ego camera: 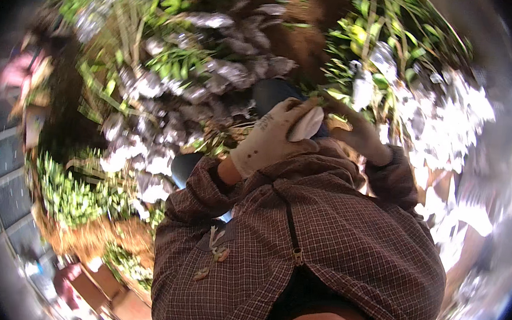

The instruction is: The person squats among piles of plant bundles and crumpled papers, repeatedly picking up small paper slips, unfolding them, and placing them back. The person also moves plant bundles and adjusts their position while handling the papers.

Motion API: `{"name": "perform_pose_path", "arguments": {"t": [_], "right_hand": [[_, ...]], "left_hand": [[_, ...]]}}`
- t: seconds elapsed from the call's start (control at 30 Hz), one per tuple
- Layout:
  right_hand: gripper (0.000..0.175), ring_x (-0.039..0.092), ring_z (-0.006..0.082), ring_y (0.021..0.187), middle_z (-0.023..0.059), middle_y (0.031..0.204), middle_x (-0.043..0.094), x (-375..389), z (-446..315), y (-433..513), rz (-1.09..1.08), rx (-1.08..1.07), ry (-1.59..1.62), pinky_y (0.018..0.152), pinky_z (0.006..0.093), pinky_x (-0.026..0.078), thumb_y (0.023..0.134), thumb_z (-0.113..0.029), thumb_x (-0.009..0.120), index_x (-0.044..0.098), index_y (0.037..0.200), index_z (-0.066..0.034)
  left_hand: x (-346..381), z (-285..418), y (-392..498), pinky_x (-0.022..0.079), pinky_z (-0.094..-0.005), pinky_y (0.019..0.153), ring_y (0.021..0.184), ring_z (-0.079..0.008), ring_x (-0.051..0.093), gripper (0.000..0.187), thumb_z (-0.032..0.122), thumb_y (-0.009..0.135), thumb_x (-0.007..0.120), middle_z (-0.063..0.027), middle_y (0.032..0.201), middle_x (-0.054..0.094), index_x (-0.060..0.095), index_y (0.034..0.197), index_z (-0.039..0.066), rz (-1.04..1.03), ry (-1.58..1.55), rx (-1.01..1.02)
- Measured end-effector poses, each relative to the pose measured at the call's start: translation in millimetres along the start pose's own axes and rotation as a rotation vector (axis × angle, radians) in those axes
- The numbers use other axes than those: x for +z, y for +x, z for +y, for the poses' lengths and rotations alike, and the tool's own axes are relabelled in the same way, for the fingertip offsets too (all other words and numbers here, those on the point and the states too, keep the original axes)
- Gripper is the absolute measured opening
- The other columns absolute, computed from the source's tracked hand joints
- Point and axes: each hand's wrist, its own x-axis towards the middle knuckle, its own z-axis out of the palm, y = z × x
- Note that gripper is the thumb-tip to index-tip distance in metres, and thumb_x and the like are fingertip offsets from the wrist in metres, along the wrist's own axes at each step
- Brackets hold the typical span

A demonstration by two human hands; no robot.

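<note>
My left hand (267, 136), in a pale work glove with dark spots, is closed around a smooth white bundle (308, 124). What the bundle contains is hidden. It is held in front of my waist, above my dark trouser leg (273, 93). To its right is my right hand (361, 135), shaded and blurred, with its fingers curved towards the bundle. Whether those fingers grip anything is unclear. A bit of green shows near the fingertips of both hands.
Many plants with silvery plastic-wrapped bases (231, 73) crowd the ground to the left; more bright wrapped bases (443, 112) lie right. Bare reddish soil (303, 40) runs ahead between leafy stems. Cardboard boxes (133, 309), dry straw (94, 235) and a person in pink (22, 68) appear at the left.
</note>
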Motion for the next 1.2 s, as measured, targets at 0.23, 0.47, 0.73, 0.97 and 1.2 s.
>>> {"name": "perform_pose_path", "arguments": {"t": [0.23, 0.47, 0.73, 0.97, 1.2], "right_hand": [[0.048, 0.056, 0.0152, 0.115, 0.0079, 0.128, 0.060, 70.3, -101.2, 134.7, -0.289, 0.230, 0.292, 0.098, 0.0308, 0.047, 0.088, 0.003, 0.066, 0.052, 0.134, 0.0002], [0.053, 0.055, 0.0168, 0.121, 0.0088, 0.137, 0.056, 88.9, -32.3, 115.1, -0.202, 0.032, 0.591, 0.100, 0.0338, 0.047, 0.089, 0.003, 0.063, 0.047, 0.139, -0.0011], [0.024, 0.065, 0.0203, 0.097, 0.0118, 0.106, 0.070, -94.7, 187.3, -124.5, 1.558, 0.692, -0.054, 0.085, 0.0310, 0.051, 0.085, -0.006, 0.069, 0.066, 0.109, -0.0027], [0.056, 0.061, 0.0284, 0.106, 0.0168, 0.124, 0.059, -103.6, 291.4, -183.3, 0.991, 1.123, -0.721, 0.089, 0.0386, 0.052, 0.087, -0.024, 0.070, 0.047, 0.134, -0.0033], [0.091, 0.065, 0.0210, 0.093, 0.0107, 0.108, 0.064, -118.5, 268.9, -155.2, 0.346, 1.491, -1.075, 0.082, 0.0363, 0.055, 0.086, -0.057, 0.058, 0.019, 0.153, -0.0089]], "left_hand": [[-50.2, -2.4, -66.0, 0.044, -0.0465, 0.095, 0.113, -0.0405, 0.052, 0.093, 0.025, 0.073, 0.079, -0.0242, 0.125, 0.049, 0.030, 0.145, -0.005, 0.134, 0.563, -0.176], [-73.7, -20.4, -103.1, 0.044, -0.0486, 0.097, 0.115, -0.0382, 0.054, 0.064, 0.005, 0.085, 0.056, -0.0234, 0.130, 0.049, 0.034, 0.146, -0.001, 0.288, 0.469, -0.237], [-111.7, -81.8, -161.4, 0.045, -0.0457, 0.096, 0.118, -0.0355, 0.053, 0.044, 0.008, 0.095, 0.049, -0.0195, 0.134, 0.049, 0.043, 0.138, 0.000, 0.612, 0.460, -0.118], [-119.2, -121.7, -167.7, 0.043, -0.0460, 0.098, 0.119, -0.0339, 0.051, 0.034, 0.010, 0.099, 0.047, -0.0177, 0.133, 0.049, 0.051, 0.131, 0.000, 0.589, 0.412, -0.112], [-128.3, -155.1, -186.0, 0.042, -0.0473, 0.099, 0.120, -0.0398, 0.047, 0.037, 0.015, 0.098, 0.049, -0.0208, 0.131, 0.049, 0.051, 0.134, 0.006, 0.470, 0.629, -0.088]]}}
